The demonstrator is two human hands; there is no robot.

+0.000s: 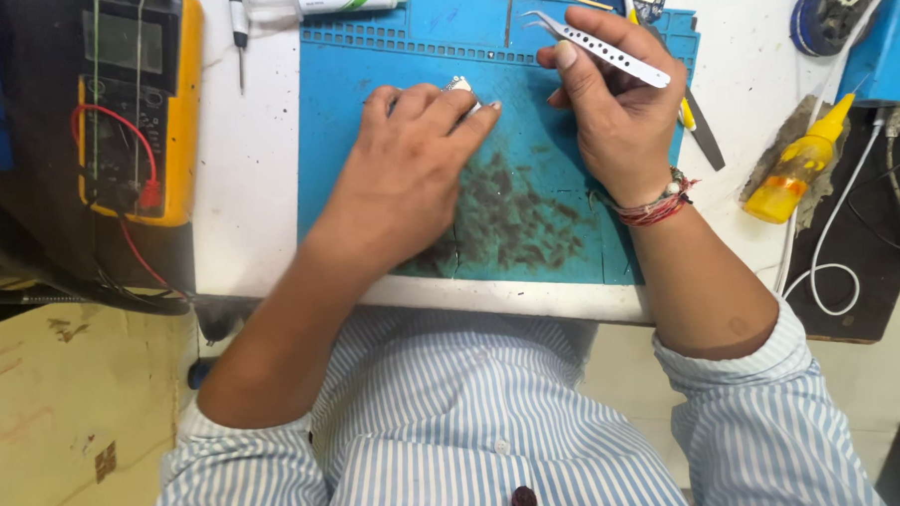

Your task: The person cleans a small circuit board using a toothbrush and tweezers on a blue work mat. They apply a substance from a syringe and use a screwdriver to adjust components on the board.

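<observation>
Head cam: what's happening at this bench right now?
A person in a striped shirt works over a blue repair mat on a white table. The left hand presses a small whitish part onto the mat with its fingers. The right hand holds curved metal tweezers raised, tips not touching the part. A yellow multimeter sits left, a yellow squeeze bottle right.

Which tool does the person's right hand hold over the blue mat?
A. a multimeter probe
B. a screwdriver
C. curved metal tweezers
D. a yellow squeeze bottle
C: the right hand grips curved metal tweezers with a perforated handle, tips pointing left above the blue mat.
</observation>
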